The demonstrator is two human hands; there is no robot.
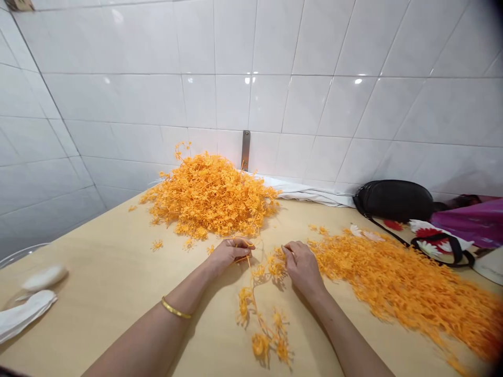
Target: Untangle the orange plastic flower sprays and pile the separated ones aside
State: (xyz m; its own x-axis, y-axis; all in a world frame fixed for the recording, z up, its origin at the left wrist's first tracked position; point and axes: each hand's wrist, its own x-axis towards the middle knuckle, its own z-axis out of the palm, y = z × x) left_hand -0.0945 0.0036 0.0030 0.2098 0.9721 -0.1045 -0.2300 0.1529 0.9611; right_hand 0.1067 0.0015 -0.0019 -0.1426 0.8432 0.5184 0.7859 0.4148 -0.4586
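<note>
On the near part of the pale wood-toned desk (118,283), a thin, branching orange flower stem (254,301) trails toward the viewer, its spidery blooms lying between the two forearms. Just beyond, the left hand (233,252), below whose wrist sits a narrow gold bangle (175,309), is closed around the stem's upper end. The right hand (303,268) has thumb and forefinger drawn together beside an orange bloom, though I cannot tell whether they grip it. To the right spreads a long, flat pile of loose orange florets (393,277); behind the left hand rises a tall, tangled heap of orange flower sprays (212,196). Farther back, a rounded black bag (396,200) rests near shiny purple material (471,220), and a crumpled white cloth (314,192) runs along the foot of the glossy white tiled wall (141,99), below an upright metal strip (245,151).
</note>
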